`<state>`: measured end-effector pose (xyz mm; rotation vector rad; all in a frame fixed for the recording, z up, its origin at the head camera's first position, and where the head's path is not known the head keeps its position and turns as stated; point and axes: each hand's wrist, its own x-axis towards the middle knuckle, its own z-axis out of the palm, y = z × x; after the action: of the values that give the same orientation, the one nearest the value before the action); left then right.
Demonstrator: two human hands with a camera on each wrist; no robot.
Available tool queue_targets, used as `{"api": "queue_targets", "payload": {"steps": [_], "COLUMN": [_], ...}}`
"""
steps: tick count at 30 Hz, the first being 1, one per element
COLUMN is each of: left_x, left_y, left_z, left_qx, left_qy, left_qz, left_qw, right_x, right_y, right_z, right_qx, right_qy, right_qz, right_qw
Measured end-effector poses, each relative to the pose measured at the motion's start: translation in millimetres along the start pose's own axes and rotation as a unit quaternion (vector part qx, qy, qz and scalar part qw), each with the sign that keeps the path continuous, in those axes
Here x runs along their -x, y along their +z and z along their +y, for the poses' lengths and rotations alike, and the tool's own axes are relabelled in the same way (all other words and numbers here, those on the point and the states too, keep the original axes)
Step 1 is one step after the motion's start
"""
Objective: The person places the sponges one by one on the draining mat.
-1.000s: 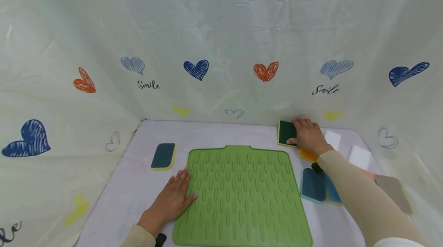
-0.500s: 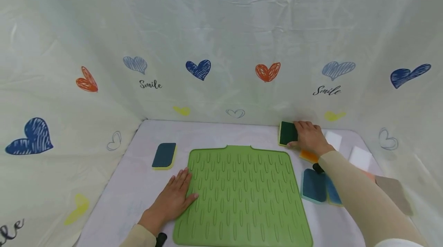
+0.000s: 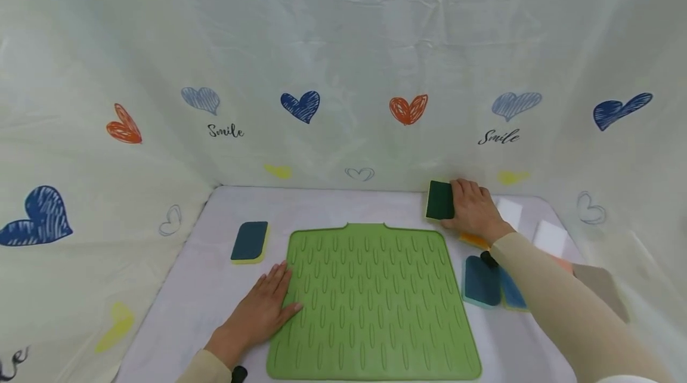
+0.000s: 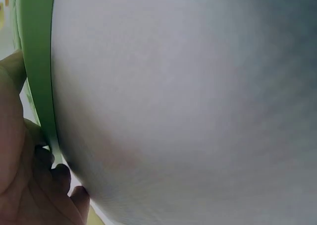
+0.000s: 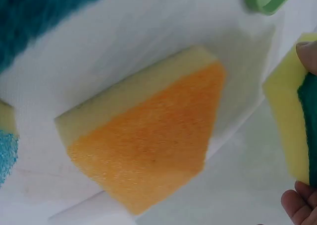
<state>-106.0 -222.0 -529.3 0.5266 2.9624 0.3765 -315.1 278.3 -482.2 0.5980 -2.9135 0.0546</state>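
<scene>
At the far right of the table, my right hand (image 3: 474, 210) grips a green-and-yellow scrub sponge (image 3: 440, 200) by its edges. The right wrist view has the thumb on one edge of this sponge (image 5: 292, 116) and the fingertips (image 5: 296, 205) on the opposite one; its dark green side shows there too. My left hand (image 3: 257, 311) lies flat on the left edge of a green ridged mat (image 3: 370, 305), fingers straight. Beneath the right wrist sits an orange sponge (image 5: 153, 136), mostly covered by the hand in the head view.
A dark blue-topped sponge (image 3: 249, 241) lies left of the mat. To the right are a teal-edged sponge (image 3: 482, 281), a blue sponge (image 3: 513, 292), white blocks (image 3: 550, 238) and a taupe piece (image 3: 601, 287), partly behind the right arm. A heart-printed sheet (image 3: 322, 150) hangs behind the table.
My right hand has shifted its thumb from the top of the green sponge to its near edge, and the sponge has risen slightly. The left hand has stayed on the mat.
</scene>
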Motion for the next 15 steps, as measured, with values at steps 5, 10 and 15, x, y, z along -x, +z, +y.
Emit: {"api": "queue_targets", "payload": {"steps": [5,10,15], "left_x": [2.7,-0.4,1.7], "left_y": [3.4,2.6,-1.1], "left_z": [-4.0,-4.7,-4.0], "left_qx": [-0.025,-0.028,-0.022], "left_qy": [0.014,0.015,0.014], "left_qz": [0.006,-0.002,-0.011], "left_qw": [0.9996,0.9995,0.9996], "right_x": [3.4,7.9,11.9], "right_y": [-9.2,-15.4,-13.7], "right_z": [-17.8,-40.2,-76.2], "right_qx": [0.006,0.006,0.012], "right_qy": [-0.014,-0.025,-0.052], "right_qz": [0.016,0.032,0.055], "right_qw": [1.000,0.999,0.997]}}
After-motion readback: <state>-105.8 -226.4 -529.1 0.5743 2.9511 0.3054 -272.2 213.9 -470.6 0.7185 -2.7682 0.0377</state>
